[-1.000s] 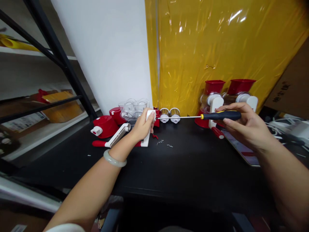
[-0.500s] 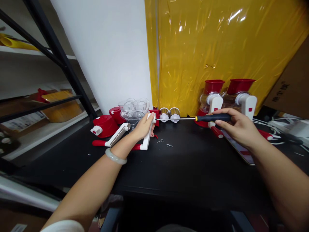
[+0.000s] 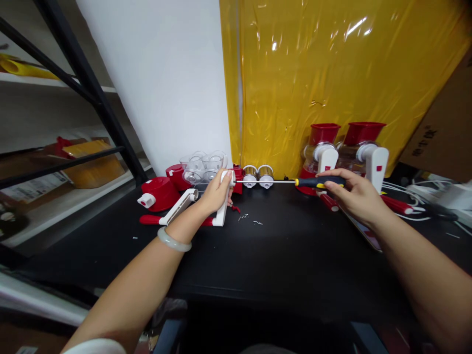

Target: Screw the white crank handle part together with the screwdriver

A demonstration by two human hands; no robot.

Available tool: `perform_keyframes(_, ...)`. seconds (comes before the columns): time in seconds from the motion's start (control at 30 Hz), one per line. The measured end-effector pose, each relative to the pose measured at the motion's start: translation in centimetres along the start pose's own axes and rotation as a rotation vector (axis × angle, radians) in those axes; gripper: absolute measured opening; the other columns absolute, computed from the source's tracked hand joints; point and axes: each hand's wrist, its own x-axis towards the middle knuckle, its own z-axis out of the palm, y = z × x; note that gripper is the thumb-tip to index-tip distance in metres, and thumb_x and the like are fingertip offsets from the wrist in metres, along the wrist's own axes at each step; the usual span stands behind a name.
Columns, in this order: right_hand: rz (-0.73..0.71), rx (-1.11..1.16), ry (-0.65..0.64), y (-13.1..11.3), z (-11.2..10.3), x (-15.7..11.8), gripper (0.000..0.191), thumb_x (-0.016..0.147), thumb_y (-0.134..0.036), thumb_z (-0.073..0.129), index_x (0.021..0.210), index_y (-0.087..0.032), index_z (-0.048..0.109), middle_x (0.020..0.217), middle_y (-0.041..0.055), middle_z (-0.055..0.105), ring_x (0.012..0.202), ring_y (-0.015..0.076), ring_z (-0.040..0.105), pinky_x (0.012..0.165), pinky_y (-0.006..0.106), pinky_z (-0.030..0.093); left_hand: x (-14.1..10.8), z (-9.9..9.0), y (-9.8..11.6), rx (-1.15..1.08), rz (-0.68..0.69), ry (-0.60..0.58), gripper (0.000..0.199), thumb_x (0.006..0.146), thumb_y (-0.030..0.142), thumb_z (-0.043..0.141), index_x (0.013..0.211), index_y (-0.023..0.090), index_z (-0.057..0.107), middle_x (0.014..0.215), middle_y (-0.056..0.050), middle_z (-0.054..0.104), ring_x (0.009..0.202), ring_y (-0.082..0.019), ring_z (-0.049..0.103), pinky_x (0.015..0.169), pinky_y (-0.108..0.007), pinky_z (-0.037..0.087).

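My left hand [image 3: 217, 192] is closed round the upper end of a white crank arm [image 3: 221, 212] with a red handle. In my right hand [image 3: 356, 192] is a screwdriver [image 3: 313, 182] with a black and yellow grip, held level. Its tip meets the top end of the crank arm; the exact contact is too small to tell. A second white crank [image 3: 178, 206] with a red handle lies left of my left hand. Small screws [image 3: 257, 222] are scattered on the black table [image 3: 280, 265], near a small red piece [image 3: 236, 209].
Red housings [image 3: 160, 192] and clear plastic parts [image 3: 202, 162] stand at the back left. Two metal drums [image 3: 265, 176] are behind the screwdriver shaft. Two red and white grinders [image 3: 326, 157], a tablet [image 3: 368, 236] and white cables [image 3: 413, 196] are at the right.
The screwdriver's grip has turned, showing more yellow, and my right fingers have shifted on it. The view has moved slightly; my left hand still holds the crank.
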Motion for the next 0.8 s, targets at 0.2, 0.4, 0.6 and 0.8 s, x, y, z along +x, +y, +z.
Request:
perform_keyframes(0.2, 0.023, 0.057, 0.019, 0.6, 0.5, 0.2, 0.050, 0.076, -0.060, 0.080, 0.106, -0.021, 0.073, 0.077, 0.0043, 0.073, 0.062, 0.0159, 0.068, 0.040, 0.019, 0.044, -0.1, -0.3, 0.5, 0.095, 0.079, 0.015, 0.041, 0.101, 0.064, 0.042, 0.098, 0.024, 0.047, 0.056, 0.006, 0.052, 0.038, -0.013, 0.054, 0.038, -0.026, 0.048)
perform_keyframes(0.4, 0.073, 0.070, 0.008, 0.8, 0.4, 0.3, 0.047, 0.080, -0.061, 0.076, 0.105, -0.022, 0.071, 0.063, -0.0002, 0.068, 0.040, 0.0095, 0.050, 0.036, 0.022, 0.040, -0.4, -0.4, 0.6, 0.149, 0.134, 0.012, 0.042, 0.102, 0.064, 0.039, 0.106, 0.023, 0.049, 0.057, 0.006, 0.052, 0.042, -0.013, 0.055, 0.042, -0.025, 0.048)
perform_keyframes(0.6, 0.105, 0.115, -0.012, 1.1, 0.2, 0.6, 0.042, 0.081, -0.061, 0.075, 0.100, -0.024, 0.070, 0.061, -0.0013, 0.066, 0.042, 0.0115, 0.051, 0.037, 0.023, 0.039, -0.3, -0.7, -0.1, 0.237, 0.248, 0.045, 0.041, 0.102, 0.060, 0.040, 0.112, 0.022, 0.050, 0.060, 0.005, 0.056, 0.045, -0.014, 0.057, 0.047, -0.027, 0.048)
perform_keyframes(0.8, 0.110, 0.139, -0.035, 1.2, 0.2, 0.6, 0.042, 0.081, -0.063, 0.074, 0.095, -0.024, 0.070, 0.058, -0.0013, 0.064, 0.041, 0.0119, 0.050, 0.036, 0.024, 0.037, -0.6, -0.7, -0.4, 0.276, 0.363, 0.118, 0.040, 0.103, 0.057, 0.041, 0.120, 0.022, 0.049, 0.063, 0.005, 0.058, 0.048, -0.013, 0.060, 0.053, -0.027, 0.049)
